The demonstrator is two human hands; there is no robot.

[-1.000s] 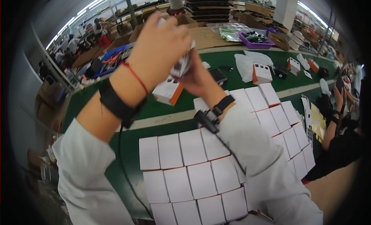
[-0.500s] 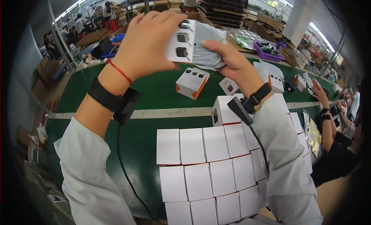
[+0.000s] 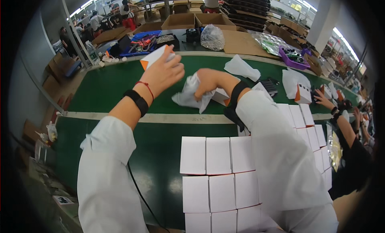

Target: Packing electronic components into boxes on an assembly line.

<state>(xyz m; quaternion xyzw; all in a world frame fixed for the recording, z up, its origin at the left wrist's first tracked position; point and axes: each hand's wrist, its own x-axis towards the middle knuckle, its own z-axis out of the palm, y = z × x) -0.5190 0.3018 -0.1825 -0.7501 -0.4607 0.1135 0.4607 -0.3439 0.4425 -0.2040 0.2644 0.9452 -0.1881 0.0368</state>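
Note:
My left hand (image 3: 163,74), banded at the wrist, is closed round a small white box with orange edges (image 3: 154,58) above the far green strip. The fingers hide part of that box. To its right, my right hand (image 3: 211,81) grips a crumpled, pale plastic bag (image 3: 190,94) low over the green surface. What is inside the bag, if anything, cannot be made out. Another white and orange box (image 3: 220,97) stands just behind my right wrist, partly covered. Rows of white boxes (image 3: 218,155) stand close together beneath my right forearm.
Further plastic bags (image 3: 242,68) and a dark device (image 3: 268,86) lie at the right. A co-worker's hand (image 3: 323,98) reaches in beside another box (image 3: 303,93). Along the back are a blue tray (image 3: 140,44), cardboard cartons (image 3: 178,22) and a purple basket (image 3: 294,60).
My hands have come apart and lower. The left has carried the box leftward; the right has brought the plastic bag down toward the green surface. The view has shifted.

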